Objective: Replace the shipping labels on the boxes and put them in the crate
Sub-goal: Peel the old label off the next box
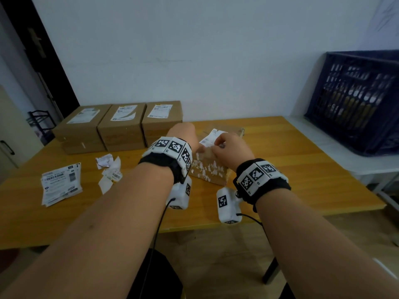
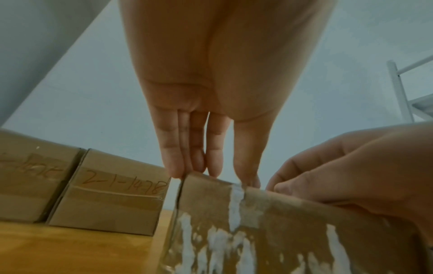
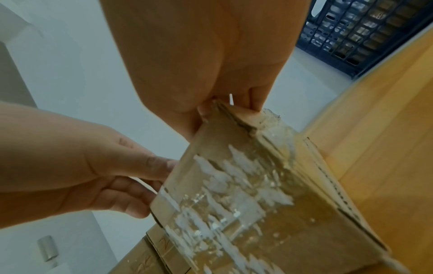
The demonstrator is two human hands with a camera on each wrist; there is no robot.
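Person at a wooden table (image 1: pixel 302 169), both hands on 1 cardboard box (image 1: pixel 212 169) at table centre, tilted up toward the camera. Its facing side carries white torn-paper residue from a stripped label. Left hand (image 1: pixel 183 134) reaches over the box's top edge; in the left wrist view its fingers (image 2: pixel 187 148) are straight and close together, tips touching the top edge of the box (image 2: pixel 257 222), thumb on the same edge; nothing curled round it. Right hand (image 1: pixel 231 145) pinches a partly peeled white label (image 1: pixel 210 138) at the top of the box; in the right wrist view, thumb and fingertips are closed tight at the top corner of the box (image 3: pixel 257 185), with a sliver of white paper showing between them.

3 other boxes (image 1: pixel 123 126) stand in a row at the far left of the table, against the wall, touching side by side, each with a label on top. Stack of printed labels (image 1: pixel 61 183) lies flat at the left front of the table. Crumpled label scraps (image 1: pixel 109 169) sit between that stack and the held box. Dark blue crate (image 1: pixel 356 100) stands on a separate white surface to the right, well apart from the held box; contents hard to make out through the slots.
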